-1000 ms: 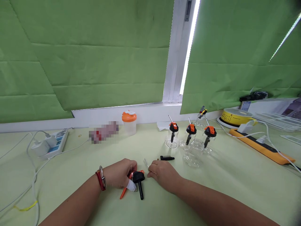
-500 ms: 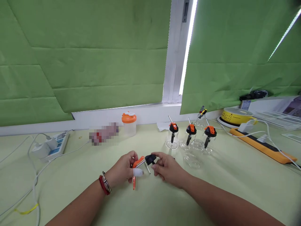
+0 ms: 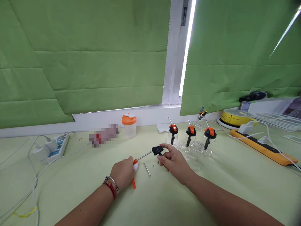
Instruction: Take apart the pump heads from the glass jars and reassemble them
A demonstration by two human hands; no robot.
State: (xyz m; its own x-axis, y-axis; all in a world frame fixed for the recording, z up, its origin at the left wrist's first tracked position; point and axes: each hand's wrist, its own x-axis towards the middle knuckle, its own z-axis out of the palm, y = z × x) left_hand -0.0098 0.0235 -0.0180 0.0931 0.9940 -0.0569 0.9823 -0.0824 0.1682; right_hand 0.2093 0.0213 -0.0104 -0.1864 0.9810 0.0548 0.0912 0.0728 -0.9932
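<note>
**Both hands pinching, black cap and rod between them**

Left hand (image 3: 123,172): fingers closed on orange part (image 3: 134,183), its lower end poking out below the hand toward the table (image 3: 82,175). White wrap on the thumb. Rod (image 3: 144,155) runs from the left fingers up to the black cap (image 3: 157,150), its tip at the cap; can't tell if rod and orange part are joined.

Right hand (image 3: 175,163): thumb and fingers pinching the cap, which is tilted, in front of the jars.

Loose metal pin (image 3: 147,169) lies on the table between the hands, touching neither. Two tiny bits (image 3: 158,162) near the right fingertips, too small to identify.

Past the right hand, three jars (image 3: 188,138) stand upright in a row, black-and-orange tops on, a thin rod sticking up from each. Open jar (image 3: 197,146) near them, clear glass.

Cup (image 3: 129,125) with orange lid stands at the back by the wall. White power strip (image 3: 57,149) far left, plugs in. Orange power strip (image 3: 261,144) on the right, also with plugs.
</note>
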